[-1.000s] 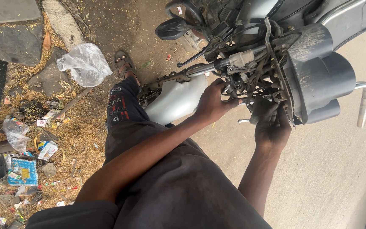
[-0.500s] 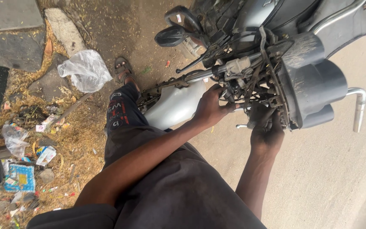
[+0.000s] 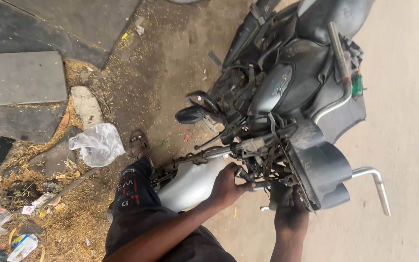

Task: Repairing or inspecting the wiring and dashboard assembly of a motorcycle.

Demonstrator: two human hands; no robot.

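1. the left hand point(image 3: 226, 187) is clenched around a part in the tangle of cables and metal at the front of the motorcycle point(image 3: 287, 97), just right of the silver mudguard point(image 3: 190, 184).
2. the right hand point(image 3: 289, 211) is pressed up against the underside of the dark headlight housing point(image 3: 318, 165); its fingers are tucked in among the wires point(image 3: 267, 160), and whether they grip anything cannot be told.
3. the motorcycle stands in the middle and far right of the scene, its front end nearest the hands, its tank and seat farther away.
4. a chrome handlebar end point(image 3: 374, 182) sticks out to the right of the housing.
5. a black mirror point(image 3: 190, 115) hangs left of the frame.
6. a sandalled foot point(image 3: 138, 144) rests on the dirt, with a clear plastic bag point(image 3: 97, 144) just left of it.
7. litter point(image 3: 6, 233) lies at the near left among dry straw.
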